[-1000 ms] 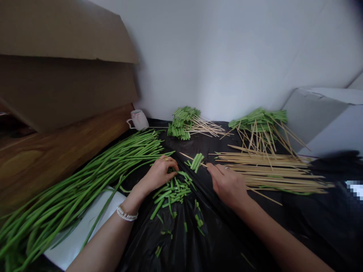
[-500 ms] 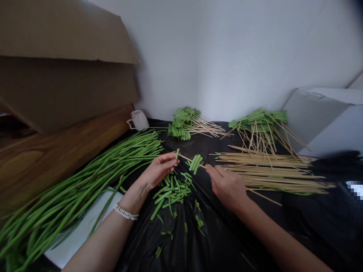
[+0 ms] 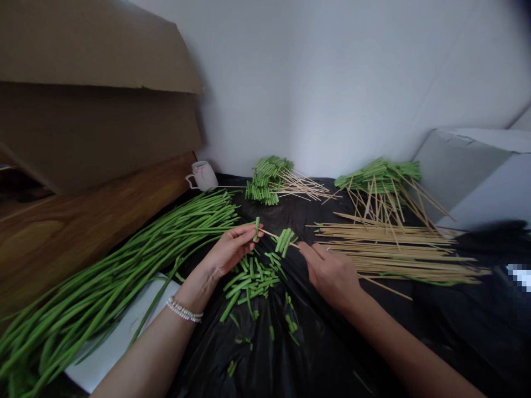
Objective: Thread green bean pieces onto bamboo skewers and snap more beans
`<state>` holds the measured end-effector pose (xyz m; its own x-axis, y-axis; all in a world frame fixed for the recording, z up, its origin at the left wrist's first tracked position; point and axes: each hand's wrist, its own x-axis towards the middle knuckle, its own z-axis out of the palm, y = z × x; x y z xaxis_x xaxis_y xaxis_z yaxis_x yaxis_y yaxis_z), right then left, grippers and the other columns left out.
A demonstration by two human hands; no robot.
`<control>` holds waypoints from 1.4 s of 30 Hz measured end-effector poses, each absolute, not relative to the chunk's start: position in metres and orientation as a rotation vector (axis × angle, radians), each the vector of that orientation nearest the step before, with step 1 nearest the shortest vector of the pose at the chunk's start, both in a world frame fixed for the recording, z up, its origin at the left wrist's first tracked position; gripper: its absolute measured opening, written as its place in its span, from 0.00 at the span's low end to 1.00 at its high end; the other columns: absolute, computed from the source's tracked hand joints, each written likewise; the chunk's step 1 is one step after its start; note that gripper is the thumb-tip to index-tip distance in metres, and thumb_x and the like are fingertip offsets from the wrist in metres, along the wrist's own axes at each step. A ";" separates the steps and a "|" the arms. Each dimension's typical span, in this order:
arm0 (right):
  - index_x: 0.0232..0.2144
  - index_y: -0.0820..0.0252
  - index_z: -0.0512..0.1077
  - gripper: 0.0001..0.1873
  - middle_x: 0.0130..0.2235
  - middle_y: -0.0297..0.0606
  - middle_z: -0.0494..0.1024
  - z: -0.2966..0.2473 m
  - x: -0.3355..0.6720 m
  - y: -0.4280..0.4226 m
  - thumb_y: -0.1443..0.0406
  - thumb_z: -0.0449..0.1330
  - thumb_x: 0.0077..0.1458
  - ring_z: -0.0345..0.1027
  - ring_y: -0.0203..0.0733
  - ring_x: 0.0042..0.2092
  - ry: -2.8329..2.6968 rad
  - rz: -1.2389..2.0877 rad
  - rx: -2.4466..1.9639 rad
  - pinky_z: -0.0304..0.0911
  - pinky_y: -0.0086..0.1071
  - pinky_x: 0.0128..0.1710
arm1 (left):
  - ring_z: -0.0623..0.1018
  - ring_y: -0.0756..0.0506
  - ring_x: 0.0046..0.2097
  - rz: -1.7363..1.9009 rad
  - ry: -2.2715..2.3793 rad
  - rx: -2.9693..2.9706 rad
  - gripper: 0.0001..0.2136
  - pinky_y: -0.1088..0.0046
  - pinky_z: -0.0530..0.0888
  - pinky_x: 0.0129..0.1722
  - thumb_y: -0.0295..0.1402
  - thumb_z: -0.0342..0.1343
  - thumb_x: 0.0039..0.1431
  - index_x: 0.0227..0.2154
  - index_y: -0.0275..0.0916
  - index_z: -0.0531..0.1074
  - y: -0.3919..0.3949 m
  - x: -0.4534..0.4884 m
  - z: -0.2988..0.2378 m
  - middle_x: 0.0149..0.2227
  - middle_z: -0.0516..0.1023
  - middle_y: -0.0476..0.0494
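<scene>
My left hand (image 3: pixel 234 247) pinches a short piece of green stem (image 3: pixel 257 228) at the tip of a thin wooden skewer (image 3: pixel 267 233). Several cut stem pieces (image 3: pixel 284 241) are threaded side by side along that skewer. Its other end is gripped by my right hand (image 3: pixel 332 273), close to the threaded pieces. Below, loose cut stem pieces (image 3: pixel 253 282) lie scattered on the black plastic sheet (image 3: pixel 323 354). To the left spreads a large bundle of long green stems (image 3: pixel 124 265), partly over a white sheet (image 3: pixel 120 337).
Loose skewers (image 3: pixel 398 257) lie in a row at the right. Behind are two piles of filled skewers, one in the middle (image 3: pixel 269 179) and one at the right (image 3: pixel 381 177). A white mug (image 3: pixel 203 176), a cardboard box (image 3: pixel 103 99) and a white box (image 3: pixel 477 171) stand around.
My left hand and the pinched stem piece have shifted slightly left. The skewer with its threaded pieces has also moved a little left, with my right hand following.
</scene>
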<state>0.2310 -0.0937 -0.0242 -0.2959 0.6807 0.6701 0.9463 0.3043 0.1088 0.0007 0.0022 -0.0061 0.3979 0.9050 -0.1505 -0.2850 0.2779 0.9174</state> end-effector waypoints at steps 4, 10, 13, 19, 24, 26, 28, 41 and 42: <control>0.45 0.61 0.74 0.15 0.27 0.34 0.73 -0.024 0.230 -0.094 0.70 0.51 0.59 0.61 0.34 0.26 -2.064 -0.690 -1.417 0.48 0.32 0.28 | 0.74 0.54 0.33 0.937 0.811 0.930 0.14 0.83 0.70 0.32 0.29 0.68 0.47 0.39 0.33 0.80 0.004 0.000 -0.007 0.36 0.79 0.42; 0.45 0.62 0.74 0.15 0.28 0.34 0.73 -0.026 0.230 -0.095 0.69 0.52 0.59 0.61 0.35 0.27 -2.072 -0.685 -1.401 0.48 0.32 0.28 | 0.73 0.54 0.32 0.935 0.819 0.914 0.14 0.82 0.70 0.31 0.29 0.69 0.46 0.38 0.32 0.80 0.004 0.000 -0.007 0.35 0.80 0.42; 0.45 0.62 0.74 0.15 0.28 0.34 0.73 -0.026 0.230 -0.094 0.70 0.51 0.59 0.61 0.35 0.27 -2.078 -0.678 -1.398 0.49 0.32 0.29 | 0.73 0.54 0.32 0.933 0.820 0.919 0.14 0.82 0.70 0.31 0.29 0.69 0.45 0.37 0.32 0.80 0.005 0.000 -0.007 0.34 0.80 0.42; 0.45 0.61 0.74 0.15 0.28 0.34 0.73 -0.026 0.230 -0.094 0.70 0.51 0.58 0.61 0.35 0.27 -2.071 -0.697 -1.404 0.48 0.32 0.29 | 0.73 0.54 0.33 0.945 0.844 0.942 0.14 0.83 0.70 0.32 0.30 0.69 0.44 0.36 0.33 0.80 0.005 -0.001 -0.008 0.34 0.80 0.43; 0.44 0.61 0.74 0.15 0.27 0.33 0.72 -0.025 0.229 -0.095 0.70 0.52 0.58 0.61 0.35 0.27 -2.079 -0.697 -1.429 0.48 0.32 0.28 | 0.74 0.54 0.32 0.976 0.911 0.960 0.14 0.82 0.69 0.32 0.32 0.72 0.39 0.32 0.33 0.81 0.004 0.002 -0.006 0.32 0.81 0.44; 0.44 0.61 0.74 0.15 0.27 0.34 0.72 -0.025 0.228 -0.096 0.71 0.52 0.57 0.61 0.35 0.27 -2.087 -0.693 -1.427 0.49 0.32 0.28 | 0.74 0.54 0.32 0.992 0.931 0.963 0.14 0.81 0.69 0.32 0.32 0.72 0.37 0.30 0.34 0.81 0.003 0.003 -0.005 0.32 0.81 0.44; 0.44 0.62 0.74 0.16 0.27 0.34 0.72 -0.025 0.228 -0.096 0.72 0.52 0.56 0.62 0.35 0.27 -2.087 -0.694 -1.415 0.49 0.32 0.28 | 0.74 0.53 0.31 0.993 0.947 0.972 0.14 0.80 0.68 0.31 0.32 0.72 0.36 0.30 0.34 0.81 0.004 0.003 -0.006 0.31 0.81 0.43; 0.44 0.63 0.74 0.15 0.28 0.34 0.73 -0.027 0.227 -0.096 0.72 0.51 0.58 0.62 0.34 0.27 -2.072 -0.656 -1.393 0.51 0.32 0.28 | 0.73 0.56 0.28 0.956 0.886 0.963 0.11 0.82 0.69 0.29 0.31 0.71 0.41 0.30 0.35 0.80 0.003 0.003 -0.007 0.31 0.80 0.46; 0.44 0.62 0.74 0.15 0.28 0.34 0.73 -0.027 0.227 -0.096 0.72 0.51 0.58 0.62 0.34 0.27 -2.073 -0.658 -1.390 0.51 0.32 0.28 | 0.72 0.56 0.27 0.945 0.881 0.956 0.11 0.83 0.69 0.29 0.31 0.71 0.41 0.29 0.35 0.79 0.003 0.003 -0.007 0.31 0.79 0.46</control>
<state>0.2271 -0.0957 -0.0269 -0.3111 0.6632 0.6807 0.9344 0.3444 0.0915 0.0027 0.0027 -0.0074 0.3300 0.9257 -0.1851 -0.2499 0.2747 0.9285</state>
